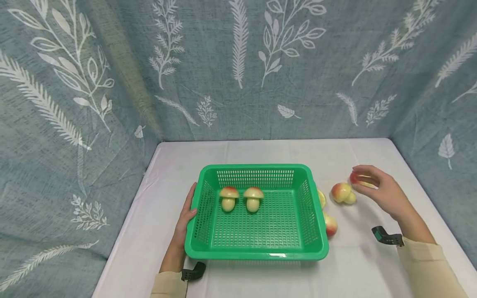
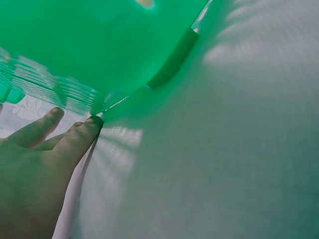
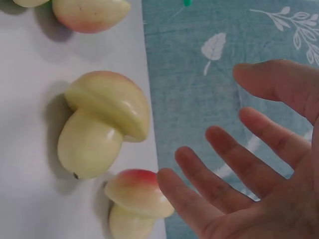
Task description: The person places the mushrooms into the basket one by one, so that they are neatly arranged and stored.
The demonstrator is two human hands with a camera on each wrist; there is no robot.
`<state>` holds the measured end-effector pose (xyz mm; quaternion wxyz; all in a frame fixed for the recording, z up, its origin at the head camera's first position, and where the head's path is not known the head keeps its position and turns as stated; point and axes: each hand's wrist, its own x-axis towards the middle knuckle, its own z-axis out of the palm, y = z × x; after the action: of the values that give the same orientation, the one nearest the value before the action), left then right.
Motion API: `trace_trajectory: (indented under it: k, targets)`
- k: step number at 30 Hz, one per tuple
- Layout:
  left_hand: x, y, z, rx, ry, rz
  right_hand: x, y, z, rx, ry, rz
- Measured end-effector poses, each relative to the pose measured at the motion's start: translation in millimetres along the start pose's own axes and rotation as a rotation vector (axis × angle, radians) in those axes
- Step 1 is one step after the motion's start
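Observation:
My left hand (image 1: 184, 221) lies along the left outer side of a green plastic basket (image 1: 257, 253), its thumb at the rim. Straight fingers touch the basket wall in the left wrist view. Inside the basket sit two toy mushrooms, a left one (image 1: 229, 198) and a right one (image 1: 253, 199), with red-and-yellow caps. Over the table's right side my right hand (image 1: 384, 192) hovers with spread fingers, holding nothing. Below it is a red-capped mushroom (image 1: 353, 178), partly hidden by the fingers. The right wrist view shows a pale mushroom (image 3: 107, 122) and a redder one (image 3: 139, 196) near the fingers.
Just left of the right hand lies another mushroom (image 1: 340, 192). Two more yellowish pieces, an upper one (image 1: 321, 199) and a lower one (image 1: 330, 224), sit against the basket's right side, partly hidden. A white cloth covers the table (image 1: 179, 165); leaf-patterned blue-grey curtains (image 1: 223, 111) surround it.

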<state>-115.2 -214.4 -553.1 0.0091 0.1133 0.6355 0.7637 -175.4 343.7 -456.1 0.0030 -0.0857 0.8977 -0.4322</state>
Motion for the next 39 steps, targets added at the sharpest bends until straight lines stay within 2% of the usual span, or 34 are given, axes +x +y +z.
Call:
trace_trajectory:
  k: [5,12,18,33,39]
  targets:
    - [0.1,-0.4,0.2,0.008,0.003,-0.005,-0.2,6.6,1.6,0.001,-0.016,-0.007]
    - [0.8,-0.3,0.7,0.014,0.004,-0.006,0.9,16.8,5.8,-0.025,-0.049,0.029]
    - [1.2,-0.1,1.7,0.012,0.008,-0.011,5.0,23.2,11.5,0.005,-0.091,0.045]
    - [-0.3,0.9,2.4,-0.019,0.003,-0.009,13.1,30.7,20.5,0.000,-0.134,0.061]
    - [0.4,0.9,3.3,-0.012,0.019,-0.014,14.3,32.8,22.6,-0.008,-0.160,0.056]
